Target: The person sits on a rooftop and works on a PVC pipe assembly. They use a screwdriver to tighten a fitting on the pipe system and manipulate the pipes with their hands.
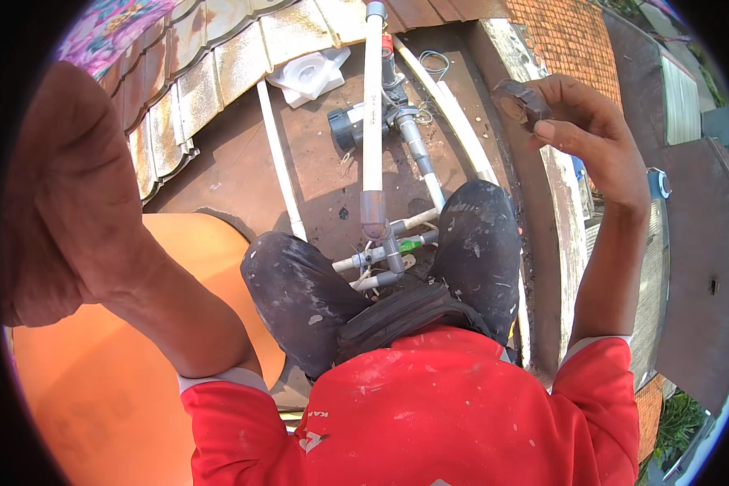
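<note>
My right hand (587, 130) is raised at the upper right. Its thumb and fingers pinch a small curled piece, dark grey outside and brown inside (520, 104); its exact kind does not show. My left hand (81, 186) is held up large and close at the left rim. The rim's darkness hides its fingers, so I cannot see whether it holds anything. Between my knees rises a white pipe (373, 121) with a grey fitting (373, 212) at its lower end. Several joined pipes and a valve with a green handle (411, 244) lie below it.
A dark pump (348, 125) sits beyond the upright pipe, with a white foam piece (309, 77) to its left. Rusty roof sheets (219, 57) edge the far left. An orange rounded surface (211, 251) lies at my left; a weathered white beam (563, 211) runs along my right.
</note>
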`<state>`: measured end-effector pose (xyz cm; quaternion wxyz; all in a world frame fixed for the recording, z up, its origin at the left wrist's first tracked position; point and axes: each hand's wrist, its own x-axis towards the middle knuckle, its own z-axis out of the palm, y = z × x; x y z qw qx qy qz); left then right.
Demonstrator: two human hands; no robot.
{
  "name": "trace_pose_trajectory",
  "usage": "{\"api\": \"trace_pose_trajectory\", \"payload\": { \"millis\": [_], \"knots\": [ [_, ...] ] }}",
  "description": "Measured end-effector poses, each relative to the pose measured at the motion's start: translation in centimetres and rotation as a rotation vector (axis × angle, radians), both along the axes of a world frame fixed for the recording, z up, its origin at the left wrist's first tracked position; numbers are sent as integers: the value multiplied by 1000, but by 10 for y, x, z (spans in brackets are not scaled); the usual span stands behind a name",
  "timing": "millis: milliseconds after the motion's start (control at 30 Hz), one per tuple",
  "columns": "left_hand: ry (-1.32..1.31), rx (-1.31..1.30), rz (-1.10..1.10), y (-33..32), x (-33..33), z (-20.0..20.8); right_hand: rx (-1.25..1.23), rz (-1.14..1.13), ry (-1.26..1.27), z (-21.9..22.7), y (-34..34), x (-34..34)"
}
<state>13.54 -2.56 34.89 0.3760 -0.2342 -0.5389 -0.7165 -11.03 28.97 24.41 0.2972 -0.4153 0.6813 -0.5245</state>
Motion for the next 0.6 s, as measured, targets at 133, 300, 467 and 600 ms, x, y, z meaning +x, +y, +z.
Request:
{"api": "trace_pose_trajectory", "payload": {
  "millis": [133, 300, 467, 600],
  "knots": [
    [-652, -100, -93, -12, -19, -98, 82, -149, -201, -122, -27, 17],
    [-1158, -325, 106, 1, -47, -280, 42, -124, -298, -193, -71, 48],
    [-915, -181, 253, 50, -63, -311, 89, -158, -79, -226, -88, 52],
    [-807, -474, 428, 44, -66, -347, 181, -175, 3, -229, -99, 54]
  ]
}}
